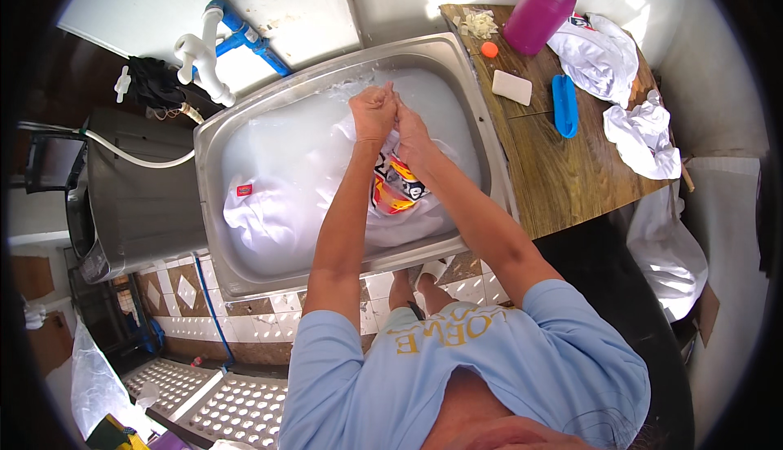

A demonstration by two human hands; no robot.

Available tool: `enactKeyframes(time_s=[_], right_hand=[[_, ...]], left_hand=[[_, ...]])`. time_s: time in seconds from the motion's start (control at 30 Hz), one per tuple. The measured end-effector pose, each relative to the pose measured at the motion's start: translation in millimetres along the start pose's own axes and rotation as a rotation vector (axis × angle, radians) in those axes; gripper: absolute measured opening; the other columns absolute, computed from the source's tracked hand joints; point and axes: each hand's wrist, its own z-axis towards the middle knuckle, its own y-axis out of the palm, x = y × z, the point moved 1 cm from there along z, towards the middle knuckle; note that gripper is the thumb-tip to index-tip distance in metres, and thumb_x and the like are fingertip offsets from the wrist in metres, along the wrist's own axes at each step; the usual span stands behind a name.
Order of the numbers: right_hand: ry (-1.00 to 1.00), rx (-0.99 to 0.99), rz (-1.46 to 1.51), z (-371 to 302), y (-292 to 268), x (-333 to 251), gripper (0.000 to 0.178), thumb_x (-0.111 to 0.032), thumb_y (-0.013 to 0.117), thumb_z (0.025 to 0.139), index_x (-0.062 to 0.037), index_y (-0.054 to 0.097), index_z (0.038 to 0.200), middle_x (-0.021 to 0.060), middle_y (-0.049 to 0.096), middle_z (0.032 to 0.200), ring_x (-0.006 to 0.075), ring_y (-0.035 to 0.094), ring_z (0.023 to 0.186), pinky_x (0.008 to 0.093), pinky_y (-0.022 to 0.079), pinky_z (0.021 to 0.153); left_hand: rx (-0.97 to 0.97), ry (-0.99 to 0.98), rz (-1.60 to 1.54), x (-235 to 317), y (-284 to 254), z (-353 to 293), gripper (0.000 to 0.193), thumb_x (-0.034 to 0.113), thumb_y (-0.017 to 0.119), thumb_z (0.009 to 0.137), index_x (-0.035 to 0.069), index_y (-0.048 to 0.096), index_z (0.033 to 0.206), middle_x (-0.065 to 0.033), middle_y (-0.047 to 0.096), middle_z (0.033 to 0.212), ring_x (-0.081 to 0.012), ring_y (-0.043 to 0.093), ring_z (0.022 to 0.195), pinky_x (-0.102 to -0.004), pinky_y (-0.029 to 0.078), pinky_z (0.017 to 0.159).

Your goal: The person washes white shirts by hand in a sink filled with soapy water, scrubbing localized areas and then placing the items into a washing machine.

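Note:
A steel sink [214, 230] holds cloudy, whitish water. Both arms reach over it, and the hands meet near its far side. My left hand [372, 114] is closed in a fist on a white garment [395, 186] with a red, yellow and black print. Pressed against it, my right hand [413, 130] is closed on the same garment. The cloth inside the fingers is mostly hidden; the printed part hangs below the wrists, partly in the water. At the sink's left, a second white cloth with a small red label [263, 215] floats half under the surface.
Right of the sink, a wooden table [563, 177] carries a purple bottle [541, 11], an orange cap [489, 49], a soap bar [512, 88], a blue brush [564, 106] and crumpled white garments [602, 60]. A white tap [204, 66] on blue pipe rises at the back left.

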Motion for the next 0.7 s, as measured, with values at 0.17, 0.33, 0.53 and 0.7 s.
enactKeyframes(time_s=[0.17, 0.33, 0.53, 0.7], right_hand=[[0.093, -0.925, 0.589, 63.8, -80.5, 3.6, 0.035, -0.047, 0.054, 0.092, -0.0127, 0.060, 0.098, 0.0026, 0.058, 0.092, 0.0147, 0.055, 0.083, 0.0321, 0.045, 0.074], [-0.064, -0.104, -0.088, -13.9, -12.1, -27.9, 0.029, -0.035, 0.064, 0.087, -0.0135, 0.055, 0.070, 0.0002, 0.054, 0.069, 0.0078, 0.045, 0.060, 0.0244, 0.034, 0.056], [-0.256, -0.600, -0.667, -78.6, -68.4, -107.9, 0.015, -0.016, 0.065, 0.080, -0.0051, 0.056, 0.075, 0.0030, 0.059, 0.075, 0.0072, 0.053, 0.064, 0.0232, 0.042, 0.060], [-0.592, -0.321, -1.345, -40.7, -56.1, -84.6, 0.026, -0.019, 0.071, 0.076, -0.0029, 0.058, 0.091, 0.0091, 0.063, 0.090, 0.0199, 0.062, 0.081, 0.0305, 0.049, 0.071]], left_hand=[[-0.112, 0.160, -0.016, 42.4, 41.0, -20.1, 0.038, 0.005, 0.068, 0.082, -0.002, 0.043, 0.055, -0.0077, 0.035, 0.048, -0.0122, 0.029, 0.048, -0.0316, 0.027, 0.044], [-0.056, 0.029, 0.156, 13.3, -36.2, 9.7, 0.045, 0.021, 0.071, 0.083, -0.002, 0.044, 0.055, -0.0117, 0.039, 0.049, -0.0186, 0.030, 0.044, -0.0344, 0.029, 0.044], [-0.441, -0.108, -0.057, 84.6, -124.0, 12.6, 0.044, 0.029, 0.060, 0.093, -0.001, 0.057, 0.060, -0.0028, 0.051, 0.064, -0.0089, 0.044, 0.059, -0.0256, 0.037, 0.052], [-0.307, -0.283, 0.413, 35.7, -152.7, -19.0, 0.031, 0.032, 0.066, 0.086, 0.001, 0.067, 0.089, -0.0114, 0.063, 0.090, -0.0201, 0.060, 0.081, -0.0310, 0.048, 0.070]])
